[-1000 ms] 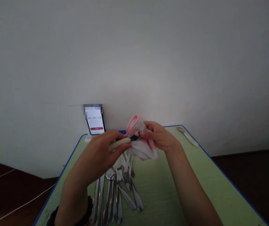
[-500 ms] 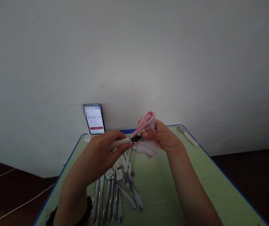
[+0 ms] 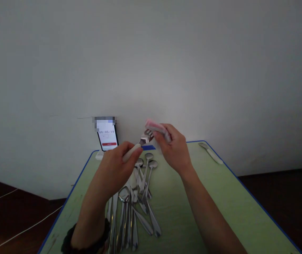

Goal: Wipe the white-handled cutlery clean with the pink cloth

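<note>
My left hand point(image 3: 119, 165) is closed round the white handle of a fork point(image 3: 137, 145), whose metal tines point up and to the right. My right hand point(image 3: 173, 150) is closed on a pink and white cloth point(image 3: 156, 127), held just right of the tines, close to them. Both hands hover above a pile of several metal spoons and other cutlery point(image 3: 135, 201) that lies on the green table point(image 3: 219, 197).
A phone point(image 3: 108, 135) with a lit timer screen leans against the white wall at the table's far edge. A white-handled utensil point(image 3: 210, 153) lies at the far right corner. A white cable point(image 3: 21, 231) runs over the dark floor on the left.
The cloth has come off the fork's head, so the tines now show. Both hands have risen a little, and the fork tilts more upward.
</note>
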`<state>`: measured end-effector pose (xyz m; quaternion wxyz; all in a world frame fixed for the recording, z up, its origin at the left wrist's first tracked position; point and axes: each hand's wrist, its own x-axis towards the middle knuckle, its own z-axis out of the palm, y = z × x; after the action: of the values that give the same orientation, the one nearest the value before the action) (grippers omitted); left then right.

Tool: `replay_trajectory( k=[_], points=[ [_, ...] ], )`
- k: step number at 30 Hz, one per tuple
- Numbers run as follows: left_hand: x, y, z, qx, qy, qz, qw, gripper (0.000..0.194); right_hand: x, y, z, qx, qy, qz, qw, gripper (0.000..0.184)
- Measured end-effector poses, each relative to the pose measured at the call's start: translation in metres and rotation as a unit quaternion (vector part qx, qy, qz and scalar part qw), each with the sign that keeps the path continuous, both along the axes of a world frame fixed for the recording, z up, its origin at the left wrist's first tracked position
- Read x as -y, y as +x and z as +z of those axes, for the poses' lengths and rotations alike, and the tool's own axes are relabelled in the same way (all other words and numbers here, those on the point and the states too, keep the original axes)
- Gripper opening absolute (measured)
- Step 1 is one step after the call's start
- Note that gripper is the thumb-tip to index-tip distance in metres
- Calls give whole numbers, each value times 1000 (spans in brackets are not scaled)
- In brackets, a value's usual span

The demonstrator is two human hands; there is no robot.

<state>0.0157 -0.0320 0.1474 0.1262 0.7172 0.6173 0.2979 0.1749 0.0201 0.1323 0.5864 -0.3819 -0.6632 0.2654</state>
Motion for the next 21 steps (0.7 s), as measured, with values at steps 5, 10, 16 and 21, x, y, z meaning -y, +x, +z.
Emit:
replay_trajectory(
  k=[5,10,16,21],
  points=[
    [-5,7,-4,7,12,44,999,35,1,-17,-12,112,114,-23,987,31],
    [-11,5,-8,21,25,49,998,36,-2,-27,-24,154,148,-6,977,36],
    [-15,-2,-12,-40,31,62,997,28,3,-38,-29,183,196,31,963,36],
    [-12,0,-11,-46,22,-6,999,34,-5,-36,-37,157,198,13,968,31]
  ],
)
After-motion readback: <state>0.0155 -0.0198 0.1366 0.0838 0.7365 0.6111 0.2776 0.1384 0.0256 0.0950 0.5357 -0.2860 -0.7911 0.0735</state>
